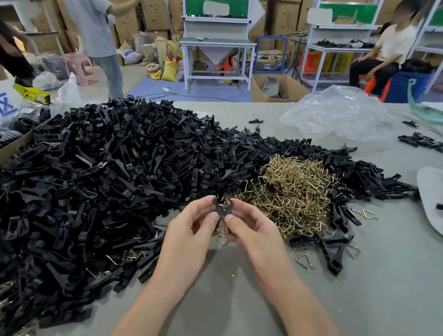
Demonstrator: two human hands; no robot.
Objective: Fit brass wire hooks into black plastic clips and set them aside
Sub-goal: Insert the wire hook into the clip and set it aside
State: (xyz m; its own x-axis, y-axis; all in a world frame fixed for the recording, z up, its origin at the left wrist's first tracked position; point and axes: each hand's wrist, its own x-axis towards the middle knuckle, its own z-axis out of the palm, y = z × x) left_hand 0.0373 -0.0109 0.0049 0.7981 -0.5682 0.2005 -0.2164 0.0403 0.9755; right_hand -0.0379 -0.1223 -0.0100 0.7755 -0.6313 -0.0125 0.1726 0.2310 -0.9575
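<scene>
Fingers [208, 202] of both hands pinch one black clip [220, 208] between them, the left hand [186, 231] and right hand [252, 231] curled in from either side, thumbs pressed on its lower part. One brass hook [221, 237] hangs just under the thumbs; cannot tell if it is seated in the clip yet. Just beyond the fingers, to the right: the loose pile of brass hooks [293, 189]. Beyond and well out to the left: the heap of black clips [108, 172], very large. Near right of the fingers, on the grey bench [337, 296]: a lone clip with a wire hook [331, 252], looks fitted, with stray hooks beside it. Far right: a small cluster on a white sheet [434, 211], fitted or not too small to tell. Judgement: fitting step in hand, task early, few pieces plainly done, nearly the whole heap and pile left.
</scene>
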